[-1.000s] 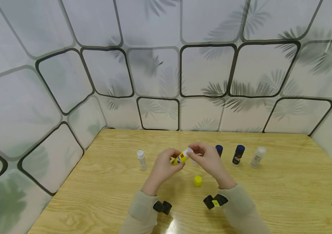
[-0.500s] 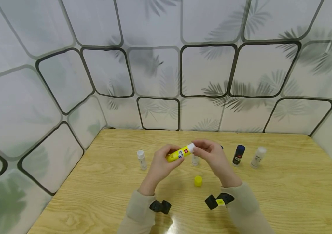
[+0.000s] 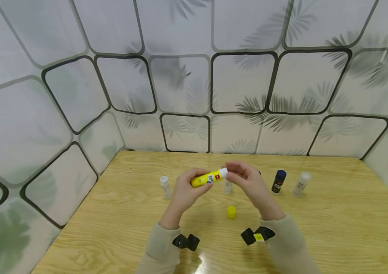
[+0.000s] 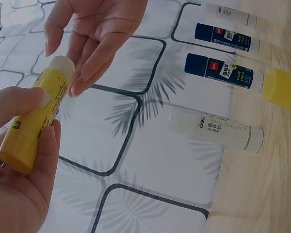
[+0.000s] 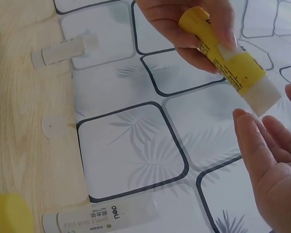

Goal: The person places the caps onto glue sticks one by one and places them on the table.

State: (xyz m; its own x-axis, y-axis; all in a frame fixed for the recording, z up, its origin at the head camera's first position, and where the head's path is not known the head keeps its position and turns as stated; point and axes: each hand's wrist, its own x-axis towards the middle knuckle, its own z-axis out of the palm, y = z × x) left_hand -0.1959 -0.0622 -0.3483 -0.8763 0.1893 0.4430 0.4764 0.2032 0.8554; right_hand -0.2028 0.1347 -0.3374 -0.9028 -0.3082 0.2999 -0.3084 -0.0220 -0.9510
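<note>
My left hand (image 3: 184, 190) grips a yellow glue stick (image 3: 205, 179) around its body, thumb pressed along its side. The stick is held above the table, almost level in the head view, its uncapped white end (image 4: 62, 65) pointing right. Beside that end is my right hand (image 3: 251, 184), its fingers (image 5: 254, 138) extended and loosely bent. In the right wrist view the fingertips are right at the white end, with the thumb apart from it. A yellow cap (image 3: 231, 212) stands on the table below the hands.
A white glue stick (image 3: 166, 187) stands upright at the left, another white glue stick (image 4: 216, 129) behind the hands. Navy-capped glue sticks (image 3: 279, 182) and a further white one (image 3: 301, 184) line the right. The wooden table (image 3: 112, 228) meets a patterned curtain (image 3: 187, 133).
The yellow glue stick has swung closer to level and shifted slightly left with my left hand. My right fingers, earlier pinching the white end, have loosened and the hand has moved a little right.
</note>
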